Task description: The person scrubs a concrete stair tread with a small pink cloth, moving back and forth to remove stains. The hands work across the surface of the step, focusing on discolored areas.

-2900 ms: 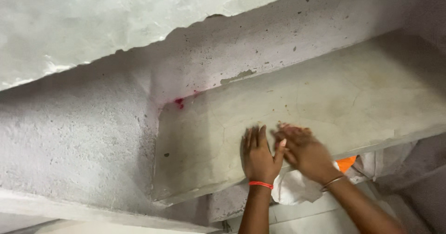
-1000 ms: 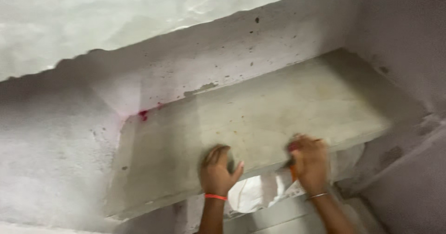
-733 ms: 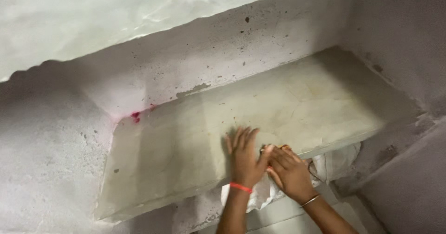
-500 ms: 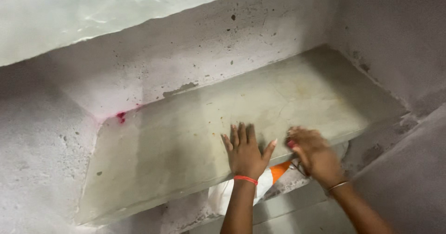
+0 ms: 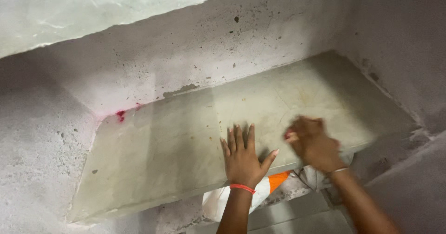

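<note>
Left hand, fingers spread, lies flat on the stone shelf at lower centre. Right hand, just beside it, is blurred; we cannot tell its grip. Below the shelf edge shows a white and orange bag; a pink stain marks the left corner.

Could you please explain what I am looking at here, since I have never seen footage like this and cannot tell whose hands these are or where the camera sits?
There is no machine here: the camera is worn on a person's head and looks down at their own two bare hands. The left hand, with a red band at the wrist, lies flat with fingers spread on a pale stone slab set into a rough grey plaster wall. The right hand is blurred, so whether it holds anything cannot be told. A red stain marks the slab's back corner. Below the slab's edge shows a white and orange bag.
</note>
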